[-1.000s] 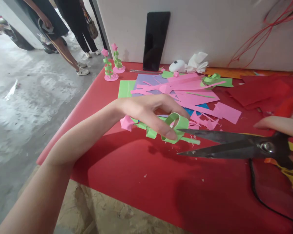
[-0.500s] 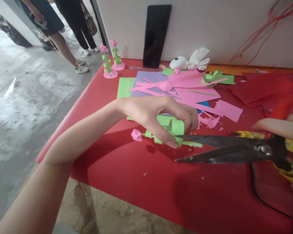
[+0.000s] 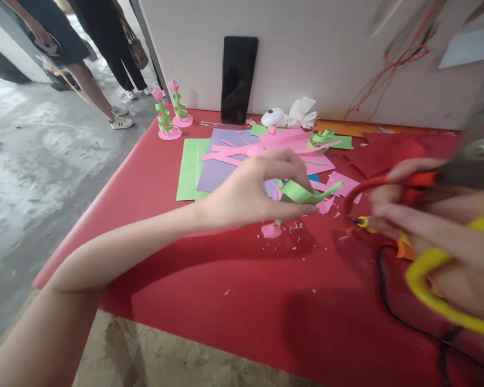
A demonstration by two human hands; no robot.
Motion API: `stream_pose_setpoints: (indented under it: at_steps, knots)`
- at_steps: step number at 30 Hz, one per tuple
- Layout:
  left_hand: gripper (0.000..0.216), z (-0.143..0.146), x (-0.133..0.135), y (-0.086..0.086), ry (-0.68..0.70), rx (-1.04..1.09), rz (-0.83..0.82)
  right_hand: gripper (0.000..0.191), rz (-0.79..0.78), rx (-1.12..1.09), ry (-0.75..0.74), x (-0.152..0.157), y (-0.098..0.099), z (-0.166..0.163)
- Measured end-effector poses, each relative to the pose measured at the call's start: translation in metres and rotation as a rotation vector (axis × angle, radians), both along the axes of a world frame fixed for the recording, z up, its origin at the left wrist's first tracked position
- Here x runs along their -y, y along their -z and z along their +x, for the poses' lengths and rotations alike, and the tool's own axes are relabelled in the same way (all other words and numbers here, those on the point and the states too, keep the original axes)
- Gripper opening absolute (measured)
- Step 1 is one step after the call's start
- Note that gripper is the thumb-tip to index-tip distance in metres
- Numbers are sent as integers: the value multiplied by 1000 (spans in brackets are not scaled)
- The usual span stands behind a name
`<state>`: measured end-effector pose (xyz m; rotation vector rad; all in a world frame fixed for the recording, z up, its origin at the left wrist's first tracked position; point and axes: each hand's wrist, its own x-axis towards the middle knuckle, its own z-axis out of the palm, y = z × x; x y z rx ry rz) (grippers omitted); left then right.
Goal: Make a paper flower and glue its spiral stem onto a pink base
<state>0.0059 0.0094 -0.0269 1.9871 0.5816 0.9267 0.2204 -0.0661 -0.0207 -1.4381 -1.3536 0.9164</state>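
Note:
My left hand point(image 3: 262, 185) pinches a paper flower with a curled green paper stem point(image 3: 300, 192) between thumb and fingers. The flower's pink bud point(image 3: 271, 231) shows below the hand, and the stem's end points right. At the right, my right hand point(image 3: 423, 220), partly blurred, is closed round scissors with a red handle loop point(image 3: 353, 193) and a yellow loop point(image 3: 427, 290). Their dark blades point(image 3: 479, 145) point up and right, partly out of view. Close under the right fingers is a yellow glue gun's tip point(image 3: 363, 221); most of it is hidden.
Pink strips point(image 3: 226, 153), purple paper point(image 3: 215, 174) and green sheets point(image 3: 187, 169) lie behind my left hand. Two finished paper flowers point(image 3: 165, 126) stand at the back left. A phone point(image 3: 237, 80) leans on the wall. A black cord point(image 3: 387, 301) crosses the red table. People stand beyond.
The scissors have swung away from the green paper, their blades turning from leftward to up and right. My left hand has turned the flower, and its bud has moved right and beneath the hand.

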Motion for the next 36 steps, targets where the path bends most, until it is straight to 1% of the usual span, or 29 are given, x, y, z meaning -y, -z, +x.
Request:
stream_pose_setpoints:
  at_steps: [2,5,10,14,17,19,22,24,27,29,31,33,36]
  knots:
    - [12,3,7,1,39,-19,-39,37,-81,-129,-48,3,3,-18]
    - [12,7,14,3,98,-48,-93,48,-173,-228,-48,3,8,-35]
    - [11,8,17,6,107,-68,-94,46,-247,-375,-42,-1,10,-39]
    - [8,8,17,9,81,-110,-75,39,-204,-378,-24,0,12,-40]
    - [10,8,18,11,56,-122,-28,36,-155,-335,-50,0,14,-39]
    - [19,9,20,13,-6,-91,20,36,-135,-318,-47,0,14,-39]
    - [34,11,21,16,-137,-17,79,36,-89,-333,10,-2,13,-41]
    - [32,12,20,18,-185,11,88,36,-48,-355,41,-2,13,-43]
    - [24,12,18,20,-196,4,79,39,-24,-384,57,-2,15,-46]
    - [17,11,17,19,-185,-19,55,40,-14,-384,65,-2,17,-46]
    - [12,11,17,17,-158,-32,-3,38,6,-371,66,-2,20,-46]
    - [9,11,19,14,-113,-25,-102,36,25,-364,54,-1,22,-45]
    - [11,12,21,11,-58,1,-289,32,57,-348,41,0,26,-42]
